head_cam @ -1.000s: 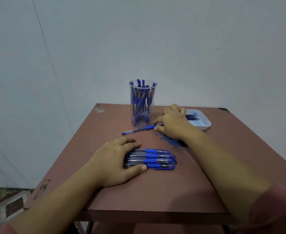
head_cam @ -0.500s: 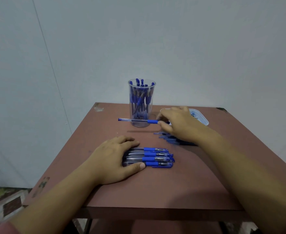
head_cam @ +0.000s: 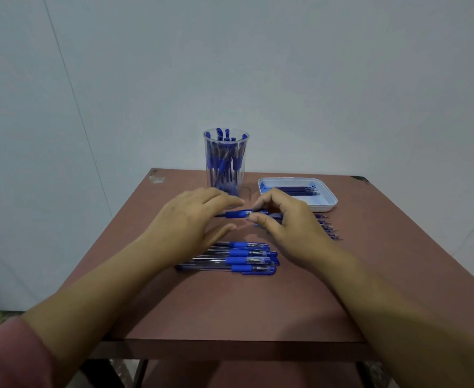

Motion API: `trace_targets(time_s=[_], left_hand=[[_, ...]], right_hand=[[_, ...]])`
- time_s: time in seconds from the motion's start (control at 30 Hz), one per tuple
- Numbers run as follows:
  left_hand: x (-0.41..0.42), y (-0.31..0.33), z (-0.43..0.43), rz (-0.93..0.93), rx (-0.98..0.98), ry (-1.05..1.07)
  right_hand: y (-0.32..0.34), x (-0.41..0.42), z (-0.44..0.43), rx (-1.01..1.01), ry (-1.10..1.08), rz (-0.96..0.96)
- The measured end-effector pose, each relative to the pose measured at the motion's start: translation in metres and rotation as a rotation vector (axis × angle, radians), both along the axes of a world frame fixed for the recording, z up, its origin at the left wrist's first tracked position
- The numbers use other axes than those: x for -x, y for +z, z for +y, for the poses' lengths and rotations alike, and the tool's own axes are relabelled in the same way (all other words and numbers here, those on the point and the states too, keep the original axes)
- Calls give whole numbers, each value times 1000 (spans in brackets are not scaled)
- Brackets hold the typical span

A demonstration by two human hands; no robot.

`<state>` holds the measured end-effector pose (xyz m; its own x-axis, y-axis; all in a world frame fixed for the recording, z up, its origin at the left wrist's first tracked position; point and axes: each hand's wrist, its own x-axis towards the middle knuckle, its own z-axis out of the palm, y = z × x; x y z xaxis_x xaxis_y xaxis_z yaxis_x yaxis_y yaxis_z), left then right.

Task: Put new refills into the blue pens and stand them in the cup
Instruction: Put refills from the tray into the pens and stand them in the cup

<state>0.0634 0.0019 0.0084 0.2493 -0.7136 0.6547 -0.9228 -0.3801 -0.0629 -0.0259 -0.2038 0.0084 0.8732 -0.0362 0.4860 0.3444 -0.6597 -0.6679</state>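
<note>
My right hand [head_cam: 283, 219] pinches a blue pen [head_cam: 240, 213] by its right end and holds it level above the table. My left hand [head_cam: 193, 219] hovers at the pen's left end with fingers stretched out, and I cannot tell if it touches the pen. Below the hands, several blue pens [head_cam: 244, 257] lie side by side on the table. A clear cup [head_cam: 226, 161] with several blue pens standing in it is at the back. Loose refills [head_cam: 328, 228] lie to the right of my right hand, partly hidden by it.
A white tray [head_cam: 325, 198] holding a few dark refills stands at the back right. The brown table [head_cam: 258, 303] has its front edge near me. A pale wall stands behind it.
My left hand has lifted off the row of pens and come up to the pen's left end. My right hand has brought the pen nearer, away from the cup.
</note>
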Motion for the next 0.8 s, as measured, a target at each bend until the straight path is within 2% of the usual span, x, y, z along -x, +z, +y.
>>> trace_targets(time_s=[0.13,0.23,0.43,0.8], left_hand=[[-1,-7,-7,163,33,-39],[-1,-13,-8,270,76,-27],[1,-18,-6,368,94,26],[-4,-19,1,556,34,-18]], right_hand=[[0,0,-3,-37,17,-13],[1,-2,-3,20,22,15],[2,-7,1,25,20,34],[1,-5,-18,71,-64,1]])
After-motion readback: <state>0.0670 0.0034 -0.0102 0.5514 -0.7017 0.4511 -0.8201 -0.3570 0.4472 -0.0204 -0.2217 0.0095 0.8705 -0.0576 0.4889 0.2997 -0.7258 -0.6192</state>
